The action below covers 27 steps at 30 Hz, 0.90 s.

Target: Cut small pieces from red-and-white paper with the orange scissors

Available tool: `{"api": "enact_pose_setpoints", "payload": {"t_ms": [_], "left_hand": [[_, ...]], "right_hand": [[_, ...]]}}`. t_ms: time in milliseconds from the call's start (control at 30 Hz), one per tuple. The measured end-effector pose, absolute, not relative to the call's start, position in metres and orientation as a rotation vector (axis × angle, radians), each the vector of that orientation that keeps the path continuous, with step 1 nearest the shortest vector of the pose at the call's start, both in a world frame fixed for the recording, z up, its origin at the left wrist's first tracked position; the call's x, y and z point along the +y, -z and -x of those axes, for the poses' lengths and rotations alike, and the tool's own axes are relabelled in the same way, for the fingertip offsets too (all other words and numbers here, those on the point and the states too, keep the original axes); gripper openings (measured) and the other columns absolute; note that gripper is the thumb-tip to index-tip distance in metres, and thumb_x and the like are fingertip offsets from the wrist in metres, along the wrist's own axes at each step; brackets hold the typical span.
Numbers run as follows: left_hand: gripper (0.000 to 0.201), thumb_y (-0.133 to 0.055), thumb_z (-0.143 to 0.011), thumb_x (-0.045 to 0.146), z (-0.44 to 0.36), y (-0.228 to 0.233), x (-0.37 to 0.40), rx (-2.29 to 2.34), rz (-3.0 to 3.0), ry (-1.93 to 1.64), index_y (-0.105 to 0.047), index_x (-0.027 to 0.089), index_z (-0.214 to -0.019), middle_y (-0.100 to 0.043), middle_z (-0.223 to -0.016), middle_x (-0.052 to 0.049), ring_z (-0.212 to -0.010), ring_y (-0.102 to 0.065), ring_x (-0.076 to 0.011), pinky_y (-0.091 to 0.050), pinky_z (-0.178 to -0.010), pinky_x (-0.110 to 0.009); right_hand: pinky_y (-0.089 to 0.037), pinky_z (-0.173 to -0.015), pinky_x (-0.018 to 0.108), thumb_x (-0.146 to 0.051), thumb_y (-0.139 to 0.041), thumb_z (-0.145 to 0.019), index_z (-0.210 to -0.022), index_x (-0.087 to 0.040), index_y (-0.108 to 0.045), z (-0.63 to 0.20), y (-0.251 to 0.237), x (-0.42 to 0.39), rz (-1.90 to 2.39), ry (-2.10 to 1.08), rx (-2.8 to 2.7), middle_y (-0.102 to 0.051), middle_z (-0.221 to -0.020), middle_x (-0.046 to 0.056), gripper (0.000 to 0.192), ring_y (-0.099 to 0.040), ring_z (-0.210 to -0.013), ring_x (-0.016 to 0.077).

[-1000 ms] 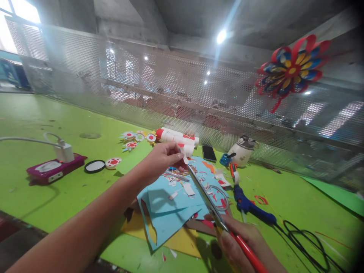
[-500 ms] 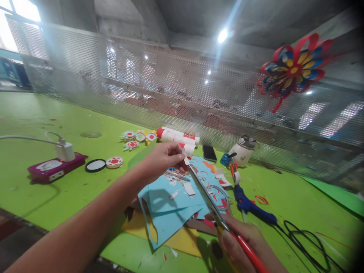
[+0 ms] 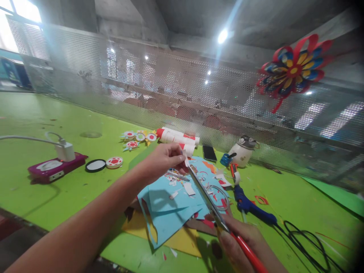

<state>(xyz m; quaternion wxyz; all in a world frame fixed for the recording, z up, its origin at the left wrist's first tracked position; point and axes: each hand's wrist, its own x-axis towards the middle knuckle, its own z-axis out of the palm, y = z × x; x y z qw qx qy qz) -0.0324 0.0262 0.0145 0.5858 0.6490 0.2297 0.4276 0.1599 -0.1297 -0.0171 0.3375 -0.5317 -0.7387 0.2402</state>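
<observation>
**Blade tips at the scrap**

Left hand (image 3: 162,159) raised over the blue sheet (image 3: 167,212), fingertips pinched shut on a small white scrap (image 3: 186,158). Right hand (image 3: 241,242), low and near, closed round red-handled scissors (image 3: 209,201). Blades running up and away leftward, tips touching the scrap's lower edge; blade gap unclear.

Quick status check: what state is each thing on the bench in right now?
left hand: pinching a small white paper piece
right hand: gripping the scissors
scissors: blades at the paper piece
blue paper sheet: flat, cut into
glue gun: lying down, corded
charger: plugged into power strip
</observation>
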Motion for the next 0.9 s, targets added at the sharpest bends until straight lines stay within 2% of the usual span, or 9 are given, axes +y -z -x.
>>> {"api": "enact_pose_setpoints", "payload": {"t_ms": [200, 500, 633, 767, 900], "left_hand": [[0.01, -0.058, -0.076, 0.014, 0.0324, -0.0149, 0.025, 0.567, -1.51, -0.994, -0.052, 0.013, -0.069, -0.064, -0.061, -0.002, -0.057, -0.064, -0.0129, -0.052, -0.062, -0.029], [0.011, -0.059, -0.077, 0.017, 0.0331, -0.0168, 0.0231, 0.553, -1.541, -1.001, -0.051, 0.015, -0.068, -0.064, -0.06, -0.001, -0.056, -0.064, -0.0131, -0.051, -0.061, -0.028], [0.012, -0.059, -0.076, 0.017, 0.0329, -0.0168, 0.0221, 0.554, -1.542, -1.0, -0.051, 0.015, -0.068, -0.064, -0.059, -0.001, -0.056, -0.064, -0.013, -0.052, -0.061, -0.028], [0.011, -0.059, -0.076, 0.017, 0.0328, -0.0157, 0.0232, 0.535, -1.541, -0.998, -0.051, 0.014, -0.068, -0.064, -0.06, -0.002, -0.056, -0.064, -0.0133, -0.052, -0.062, -0.03], [0.011, -0.059, -0.076, 0.016, 0.0331, -0.0142, 0.0245, 0.53, -1.545, -1.002, -0.051, 0.014, -0.069, -0.064, -0.06, -0.003, -0.057, -0.064, -0.014, -0.052, -0.063, -0.031]], "right_hand": [[-0.04, -0.054, 0.023, -0.055, -0.036, -0.09, -0.101, -0.021, -0.067, -0.1604, 0.0167, -0.13, 1.392, -0.627, -1.926, -0.064, -0.069, 0.001, 0.046, -0.053, -0.058, 0.0154], [-0.036, -0.049, 0.022, -0.054, -0.036, -0.09, -0.097, -0.021, -0.067, -0.1609, 0.0171, -0.1299, 1.412, -0.612, -1.94, -0.056, -0.061, -0.001, 0.046, -0.044, -0.052, 0.0134], [-0.035, -0.049, 0.022, -0.051, -0.037, -0.091, -0.098, -0.021, -0.066, -0.1603, 0.0159, -0.1296, 1.388, -0.632, -1.945, -0.057, -0.063, -0.001, 0.042, -0.045, -0.053, 0.0132], [-0.036, -0.048, 0.022, -0.052, -0.037, -0.09, -0.097, -0.02, -0.066, -0.1624, 0.0184, -0.1289, 1.412, -0.614, -1.948, -0.051, -0.057, -0.003, 0.044, -0.041, -0.049, 0.0125], [-0.04, -0.053, 0.021, -0.053, -0.039, -0.089, -0.098, -0.021, -0.067, -0.1635, 0.021, -0.1295, 1.413, -0.584, -1.931, -0.059, -0.063, -0.001, 0.044, -0.048, -0.053, 0.0134]]}}
